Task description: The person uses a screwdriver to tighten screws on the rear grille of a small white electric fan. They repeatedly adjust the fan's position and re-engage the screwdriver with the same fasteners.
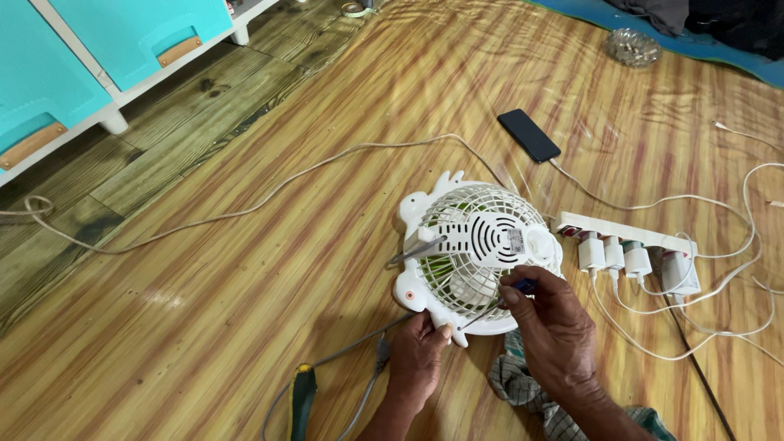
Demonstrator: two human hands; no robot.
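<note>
Nearest the camera, a checked cloth (523, 384) crumpled on the floor mat (245, 327), partly under the right wrist. Just left of it, a green-handled tool (302, 396) lying beside a grey cable (359, 351).

Left hand (416, 355) closed in a tight grip on the lower rim of a small white fan (478, 257), fingers curled around the edge near a pointed foot of the casing. Fan lying flat on the mat, rear grille facing up, green blades showing through the slots.

Right hand (551, 322) pinched shut around the blue handle of a slim screwdriver (498, 302), shaft angled down-left with the tip at the fan's lower rim, close to the left fingers. Grey tweezers (416, 249) resting across the grille's left side.

To the right of the fan, a white power strip (629, 237) with several plugs and white leads. Beyond, a black phone (529, 135) flat on the mat, and a turquoise cabinet (98, 49) at top left.
</note>
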